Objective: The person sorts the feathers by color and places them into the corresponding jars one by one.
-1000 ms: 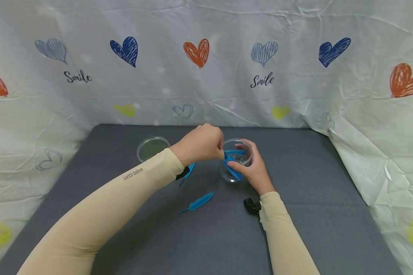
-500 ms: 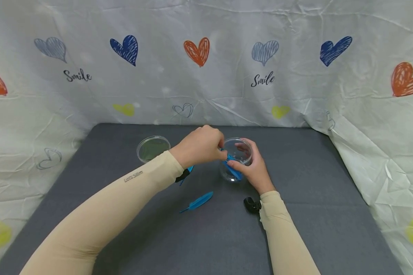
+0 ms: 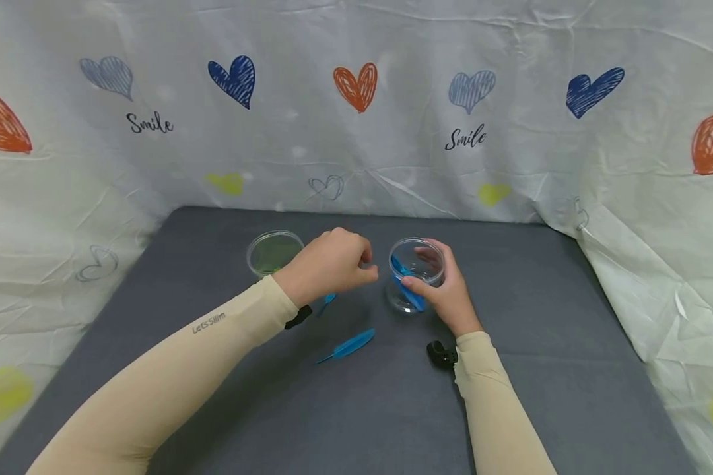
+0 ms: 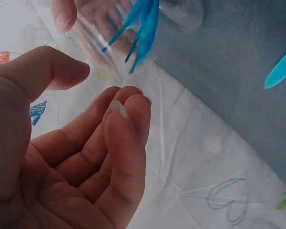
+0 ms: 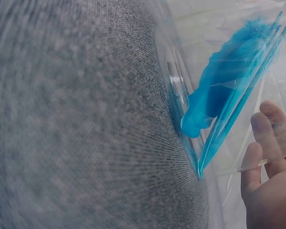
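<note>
A clear round plastic jar (image 3: 416, 264) stands on the table, gripped by my right hand (image 3: 451, 290) with the thumb on its near side. Blue feathers (image 5: 229, 86) lean inside it, quills toward the mouth (image 4: 133, 38). My left hand (image 3: 333, 260) hovers to the jar's left, apart from it; in the left wrist view its fingers are loosely bent, with nothing between them and the thumb. One blue feather (image 3: 350, 345) lies flat on the table. Another blue feather (image 3: 327, 302) is partly hidden behind my left wrist.
At the back left is a round clear container (image 3: 273, 247) with a greenish look, partly behind my left hand. The dark grey table (image 3: 546, 396) meets a white curtain (image 3: 404, 178) printed with hearts. A black wrist camera (image 3: 441, 355) hangs at my right cuff.
My left hand has let go of a blue feather at the jar's mouth and drawn back to the left. My right hand keeps its grip on the jar. The head view has shifted slightly.
</note>
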`<state>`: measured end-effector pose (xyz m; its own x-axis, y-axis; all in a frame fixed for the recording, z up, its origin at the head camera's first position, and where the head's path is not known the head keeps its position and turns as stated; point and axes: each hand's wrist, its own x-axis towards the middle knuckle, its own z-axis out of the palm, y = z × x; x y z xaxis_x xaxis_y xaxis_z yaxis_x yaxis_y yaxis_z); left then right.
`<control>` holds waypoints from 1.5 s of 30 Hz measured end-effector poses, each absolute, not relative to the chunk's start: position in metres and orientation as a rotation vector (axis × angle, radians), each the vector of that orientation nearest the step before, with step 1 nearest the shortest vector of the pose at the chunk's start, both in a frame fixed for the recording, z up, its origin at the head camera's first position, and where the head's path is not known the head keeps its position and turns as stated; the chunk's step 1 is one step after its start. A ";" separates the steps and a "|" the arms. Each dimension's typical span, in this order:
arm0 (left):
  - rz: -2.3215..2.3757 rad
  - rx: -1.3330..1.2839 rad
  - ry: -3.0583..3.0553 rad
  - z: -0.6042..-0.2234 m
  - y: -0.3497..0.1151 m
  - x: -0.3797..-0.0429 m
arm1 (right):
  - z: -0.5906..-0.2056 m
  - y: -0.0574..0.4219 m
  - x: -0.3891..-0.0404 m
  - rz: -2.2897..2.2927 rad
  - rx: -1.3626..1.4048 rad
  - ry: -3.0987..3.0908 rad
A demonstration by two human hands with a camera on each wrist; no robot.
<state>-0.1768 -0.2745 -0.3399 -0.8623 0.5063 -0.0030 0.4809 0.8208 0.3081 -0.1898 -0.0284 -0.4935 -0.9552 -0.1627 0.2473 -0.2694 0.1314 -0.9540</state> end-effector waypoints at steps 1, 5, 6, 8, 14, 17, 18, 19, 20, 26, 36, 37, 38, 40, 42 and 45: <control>0.462 0.791 2.917 -0.343 -0.277 -0.174 | -0.494 -0.028 -0.190 1.970 0.442 -2.298; 0.464 0.790 2.914 -0.355 -0.286 -0.164 | -0.494 -0.027 -0.189 1.965 0.441 -2.295; 0.466 0.790 2.910 -0.359 -0.289 -0.161 | -0.494 -0.027 -0.188 1.966 0.439 -2.295; 0.471 0.791 2.899 -0.366 -0.294 -0.156 | -0.493 -0.027 -0.188 1.958 0.434 -2.299; 0.510 0.743 2.874 -0.386 -0.315 -0.142 | -0.492 -0.028 -0.187 1.953 0.439 -2.296; 0.514 0.724 2.874 -0.394 -0.325 -0.136 | -0.492 -0.029 -0.187 1.968 0.441 -2.281; 0.513 0.720 2.874 -0.397 -0.329 -0.134 | -0.492 -0.029 -0.187 1.973 0.441 -2.277; 0.507 0.720 2.872 -0.399 -0.332 -0.132 | -0.492 -0.029 -0.187 1.975 0.438 -2.275; 0.501 0.716 2.871 -0.401 -0.335 -0.131 | -0.492 -0.028 -0.187 1.976 0.435 -2.275; 0.505 0.676 2.819 -0.410 -0.349 -0.119 | -0.493 -0.029 -0.188 1.950 0.425 -2.294; 0.635 0.612 2.694 -0.434 -0.351 -0.101 | -0.493 -0.031 -0.189 1.929 0.416 -2.310; 0.641 0.608 2.689 -0.435 -0.351 -0.101 | -0.493 -0.031 -0.189 1.931 0.416 -2.309; 0.642 0.602 2.685 -0.436 -0.350 -0.101 | -0.493 -0.030 -0.188 1.932 0.417 -2.308; 0.643 0.596 2.680 -0.437 -0.349 -0.101 | -0.493 -0.030 -0.188 1.935 0.419 -2.307; 0.648 0.581 2.676 -0.437 -0.348 -0.100 | -0.493 -0.030 -0.188 1.938 0.420 -2.308; 0.666 0.567 2.672 -0.437 -0.347 -0.101 | -0.493 -0.030 -0.188 1.938 0.422 -2.308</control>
